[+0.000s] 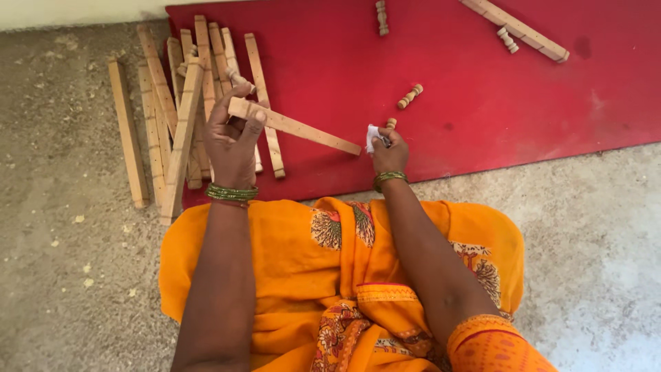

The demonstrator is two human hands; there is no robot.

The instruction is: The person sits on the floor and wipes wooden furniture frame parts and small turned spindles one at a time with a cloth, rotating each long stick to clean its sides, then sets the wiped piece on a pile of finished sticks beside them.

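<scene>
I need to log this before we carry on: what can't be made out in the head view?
- Small white piece in the right hand: fingers cover most; kind unclear.
- Long pale wooden slat: left hand hides its near end.
- Wooden bar on the red mat: top edge cuts it.

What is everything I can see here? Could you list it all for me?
Held wooden bar: one, pale wood, in the left hand, slanting over the mat.
White scrap: one, white, in the right hand; what it is I cannot tell.
Pile of wooden bars: about a dozen, pale wood, left edge of the mat and the floor.
Long wooden bar: one, pale wood, top right of the mat.
Turned wooden pegs: at least four, pale wood, scattered on the mat.
Mat: one, red, on the floor.
Floor: grey, rough.
Garment: orange, patterned, over the lap.
Bangles: green, both wrists.
Left hand: fingers around the bar.
Right hand: fingers pinching the scrap.
</scene>
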